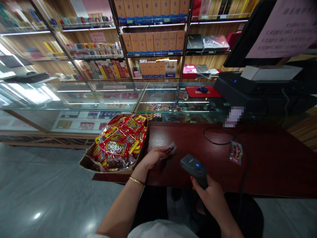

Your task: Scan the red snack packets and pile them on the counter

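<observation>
My left hand (154,158) is closed on a small snack packet (170,148), held just above the dark red counter with its printed side up. In my right hand (212,195) is a grey barcode scanner (194,167) with a blue light lit on top. The scanner's nose points up and left toward the packet, a short gap apart from it. Left of my left hand stands an open cardboard box (84,162) heaped with red and yellow snack packets (116,147). Another small snack packet (236,153) lies flat on the counter at the right.
Dark red counter (173,132) spans the front. A black cable (244,178) loops across its right side. Behind run glass display cases (163,96), with a mouse (202,89) on a red mat. A monitor (237,46) rises at the right; boxed goods (153,43) fill the shelves.
</observation>
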`<action>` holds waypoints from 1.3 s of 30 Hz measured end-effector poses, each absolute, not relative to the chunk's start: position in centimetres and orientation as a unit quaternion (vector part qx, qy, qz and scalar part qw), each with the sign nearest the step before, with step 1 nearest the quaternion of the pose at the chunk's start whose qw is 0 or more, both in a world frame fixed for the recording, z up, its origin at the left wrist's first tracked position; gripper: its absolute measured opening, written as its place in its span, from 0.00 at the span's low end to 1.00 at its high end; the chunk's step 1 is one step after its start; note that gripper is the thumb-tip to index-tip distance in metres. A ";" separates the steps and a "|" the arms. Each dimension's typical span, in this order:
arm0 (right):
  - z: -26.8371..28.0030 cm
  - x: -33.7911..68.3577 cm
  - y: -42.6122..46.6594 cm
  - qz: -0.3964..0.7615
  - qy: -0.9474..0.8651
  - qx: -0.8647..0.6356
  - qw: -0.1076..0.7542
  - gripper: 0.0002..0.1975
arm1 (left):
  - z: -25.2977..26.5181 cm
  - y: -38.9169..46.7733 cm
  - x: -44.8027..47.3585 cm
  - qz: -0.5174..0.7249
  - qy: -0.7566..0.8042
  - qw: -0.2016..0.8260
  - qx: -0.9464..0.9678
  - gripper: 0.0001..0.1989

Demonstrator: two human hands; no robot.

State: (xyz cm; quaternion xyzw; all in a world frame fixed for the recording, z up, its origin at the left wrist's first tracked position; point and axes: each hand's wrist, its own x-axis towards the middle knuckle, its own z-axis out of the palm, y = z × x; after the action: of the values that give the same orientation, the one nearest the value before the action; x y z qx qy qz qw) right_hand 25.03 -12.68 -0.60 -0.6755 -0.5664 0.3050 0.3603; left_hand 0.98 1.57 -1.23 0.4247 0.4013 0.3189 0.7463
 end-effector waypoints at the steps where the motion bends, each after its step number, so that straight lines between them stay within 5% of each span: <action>1: -0.7 25.1 -12.7 0.308 -0.563 -0.676 0.363 0.19 | -1.4 1.7 0.9 0.317 0.402 0.750 0.418 0.24; 6: -0.7 25.5 -12.6 0.314 -0.542 -0.687 0.368 0.23 | -2.4 2.3 0.6 0.294 0.425 0.763 0.387 0.33; 15: 0.2 26.2 -12.7 0.328 -0.529 -0.693 0.363 0.23 | -2.2 2.9 0.5 0.271 0.442 0.783 0.345 0.22; 23: 0.0 26.0 -12.6 0.344 -0.518 -0.701 0.349 0.23 | -1.8 3.1 0.4 0.237 0.417 0.800 0.361 0.41; 28: 0.0 26.2 -12.4 0.335 -0.524 -0.700 0.350 0.23 | -1.7 3.1 0.3 0.256 0.425 0.803 0.331 0.37; 33: 0.4 26.4 -12.5 0.323 -0.518 -0.701 0.368 0.23 | -1.7 2.5 1.4 0.289 0.467 0.745 0.378 0.21; 39: 1.0 27.5 -13.8 0.320 -0.476 -0.696 0.431 0.23 | -3.3 2.9 10.4 0.316 0.422 0.713 0.463 0.19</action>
State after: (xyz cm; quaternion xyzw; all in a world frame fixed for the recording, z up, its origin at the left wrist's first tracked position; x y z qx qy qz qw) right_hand 27.53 -13.84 0.99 -0.6961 -0.4763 0.3200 0.4315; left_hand 10.42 2.87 -3.29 0.4629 0.4218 0.3158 0.7129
